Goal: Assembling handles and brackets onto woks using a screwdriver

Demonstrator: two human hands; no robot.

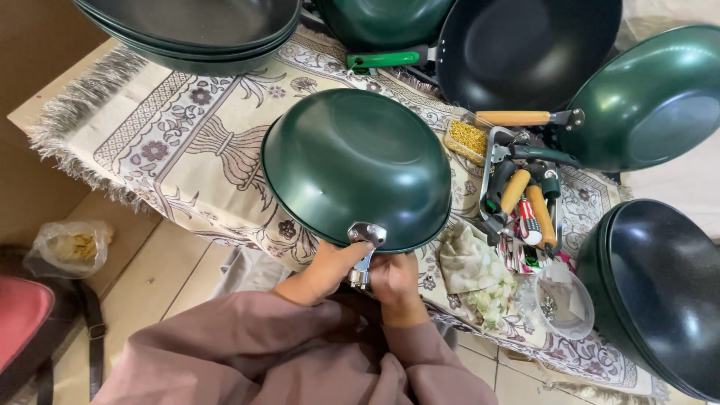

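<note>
A dark green pan [352, 165] lies upside down in front of me, tilted toward me, with a metal handle bracket [366, 234] on its near rim. My left hand [330, 266] and my right hand [394, 279] are closed together just under that bracket, around a small metal piece [361, 274] that hangs from it. What sits between my fingers is mostly hidden. Both arms wear brownish-pink sleeves.
A patterned fringed cloth [172, 142] covers the low table. More green and black pans [652, 105] stand around the edge. A tray of handles and tools [525, 199], a box of yellow bits [466, 139], a plastic tub [559, 304] and a rag [472, 274] lie to the right.
</note>
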